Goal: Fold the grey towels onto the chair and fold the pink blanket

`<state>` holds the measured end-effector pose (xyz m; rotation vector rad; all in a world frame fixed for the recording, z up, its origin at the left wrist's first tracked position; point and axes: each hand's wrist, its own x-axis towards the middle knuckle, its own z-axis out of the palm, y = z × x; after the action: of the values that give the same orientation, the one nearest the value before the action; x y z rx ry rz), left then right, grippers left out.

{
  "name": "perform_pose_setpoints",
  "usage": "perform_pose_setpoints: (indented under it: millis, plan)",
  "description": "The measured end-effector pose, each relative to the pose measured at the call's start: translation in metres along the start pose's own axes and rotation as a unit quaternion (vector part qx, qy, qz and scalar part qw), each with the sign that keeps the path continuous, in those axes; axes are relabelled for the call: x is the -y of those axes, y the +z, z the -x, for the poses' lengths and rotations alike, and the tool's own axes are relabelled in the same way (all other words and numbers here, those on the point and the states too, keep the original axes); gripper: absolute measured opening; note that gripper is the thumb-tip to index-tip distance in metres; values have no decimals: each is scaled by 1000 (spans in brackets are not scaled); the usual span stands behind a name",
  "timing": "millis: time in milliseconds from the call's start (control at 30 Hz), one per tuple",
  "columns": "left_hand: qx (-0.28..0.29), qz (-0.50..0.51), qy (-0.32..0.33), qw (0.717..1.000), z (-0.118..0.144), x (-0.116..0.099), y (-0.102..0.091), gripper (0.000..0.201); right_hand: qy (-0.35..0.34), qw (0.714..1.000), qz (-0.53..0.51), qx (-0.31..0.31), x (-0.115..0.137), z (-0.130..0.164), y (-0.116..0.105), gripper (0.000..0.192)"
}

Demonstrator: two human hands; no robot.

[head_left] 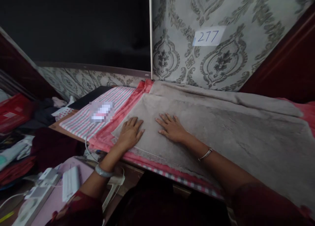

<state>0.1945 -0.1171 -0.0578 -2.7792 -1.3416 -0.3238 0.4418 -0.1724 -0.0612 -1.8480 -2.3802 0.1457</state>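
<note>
left hand [130, 131]: palm down, splayed, grasping nothing, near gray cloth's [221, 134] left end | right hand [172, 127]: likewise flat, unclenched, farther in | gray cloth: lies over red cloth [104, 137] on desk [56, 124] | why: spread palms apparently share pressure, likely keeping fabric flat

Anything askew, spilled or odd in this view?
The grey cloth isn't flat: loose folds run along its far side by the patterned wall, but it looks smoother around the left hand and right hand. No spill or damage shows.
</note>
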Motion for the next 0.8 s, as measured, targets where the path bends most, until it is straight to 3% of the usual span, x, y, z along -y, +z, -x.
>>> perform_pose_setpoints:
  millis: [167, 300, 400, 500, 633, 700, 800]
  plan:
    - [-34, 45, 43, 997, 23, 30, -5, 42, -118, 993, -18, 11, 26, 17, 14, 57]
    - [-18, 76, 75, 994, 33, 46, -11, 38, -181, 979, -70, 59, 51, 28, 12, 54]
    - [1, 90, 96, 991, 35, 54, -16, 38, -213, 963, -148, 78, 56, 30, 8, 52]
    - [-4, 118, 115, 986, 34, 56, -22, 33, -182, 954, -237, 11, 37, 20, 3, 50]
    - [8, 179, 155, 972, 33, 52, -30, 26, -69, 962, -243, -108, 10, 0, -4, 34]
    - [33, 202, 167, 964, 34, 51, -33, 26, -49, 963, -246, -102, 14, -2, -6, 22]
    - [52, 218, 172, 959, 37, 53, -33, 29, -71, 959, -269, -49, 44, 8, -4, 9]
